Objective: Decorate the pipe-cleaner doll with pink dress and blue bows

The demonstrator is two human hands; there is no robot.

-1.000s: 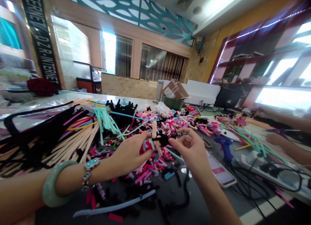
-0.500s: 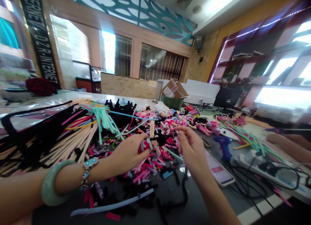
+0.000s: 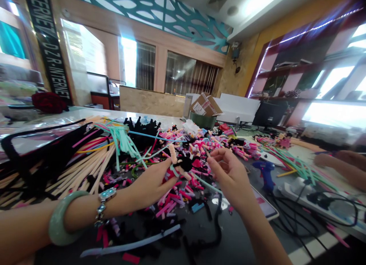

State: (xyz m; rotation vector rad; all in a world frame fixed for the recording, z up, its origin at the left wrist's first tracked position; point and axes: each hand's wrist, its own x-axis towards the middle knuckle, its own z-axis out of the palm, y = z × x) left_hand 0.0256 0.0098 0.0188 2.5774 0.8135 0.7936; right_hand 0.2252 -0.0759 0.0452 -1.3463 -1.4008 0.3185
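My left hand (image 3: pixel 153 183) is closed around a small doll of fuzzy pipe cleaner (image 3: pixel 186 164), with a black head, peach limbs and a red and teal body. One peach limb points up above my thumb and fingers. To the right of the doll, apart from it, my right hand (image 3: pixel 232 177) is in a pinch. A thin, small, dark thing shows at its fingertips, too blurred to name. Beneath both hands lie many cut pink, red and purple pipe cleaner bits (image 3: pixel 171 202).
Long peach pipe cleaners (image 3: pixel 82 169) and a teal bundle (image 3: pixel 121 137) lie left. Behind is a pile of pink dolls (image 3: pixel 206 143). A blue glue gun (image 3: pixel 265 173), a phone (image 3: pixel 265 204) and a power strip with cables (image 3: pixel 311 200) lie right. Another person's hand (image 3: pixel 328 160) is at far right.
The doll has tilted a little in my left hand, its upright limb leaning left. My right hand has turned slightly, its fingers curled in more.
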